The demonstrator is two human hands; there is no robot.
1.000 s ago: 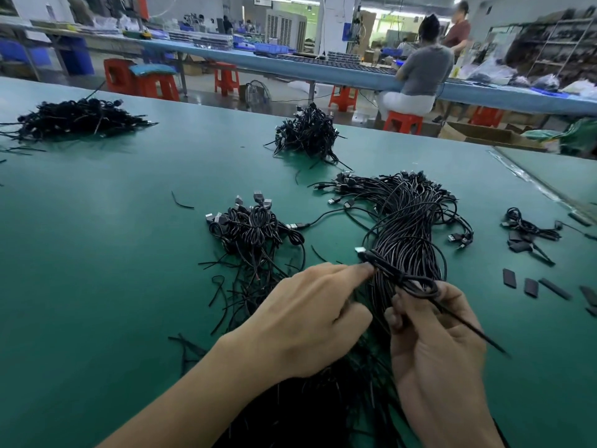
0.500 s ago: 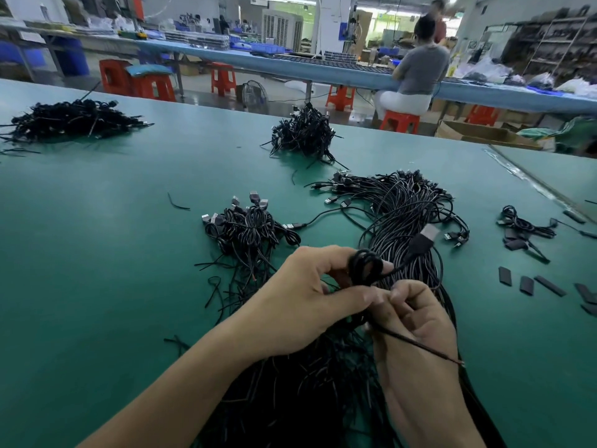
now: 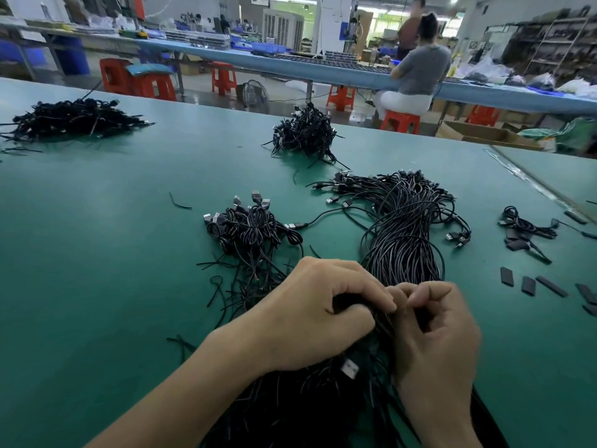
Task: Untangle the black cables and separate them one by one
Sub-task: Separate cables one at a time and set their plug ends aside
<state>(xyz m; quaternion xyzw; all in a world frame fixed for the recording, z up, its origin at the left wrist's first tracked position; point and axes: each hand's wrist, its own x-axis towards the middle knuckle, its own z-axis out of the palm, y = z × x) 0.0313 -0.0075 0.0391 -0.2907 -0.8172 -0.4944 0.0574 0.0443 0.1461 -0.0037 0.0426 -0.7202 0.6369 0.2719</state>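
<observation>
The black cables (image 3: 403, 240) lie as one long, thick bundle on the green counter (image 3: 97, 237). Their plug ends fan out at the far side, and the strands run toward the person, under both hands and on to the near edge of the view. Most of that bundle looks unsorted, so I judge the bulk of the job is left. Some work seems done. A coiled pile (image 3: 252, 227) with plugs sticking up sits just left of the bundle, a second pile (image 3: 307, 130) lies farther back, and a third pile (image 3: 71, 119) sits well off to the left.

The left hand (image 3: 323, 315) rests on top of the bundle with its fingers curled down, gripping a dark wad of cable beneath them. The right hand (image 3: 436, 334) sits just beside it, fingers curled in tight and tips touching the left hand's fingertips. It appears to pinch a single strand there, though blur and the fingers themselves hide it. A silver plug (image 3: 350, 368) peeks out below the left wrist.

Further right, a small coil (image 3: 523, 227) and several flat black strips (image 3: 528, 284) lie apart from the bundle on the counter. Short offcuts (image 3: 179, 203) are scattered to the left.
</observation>
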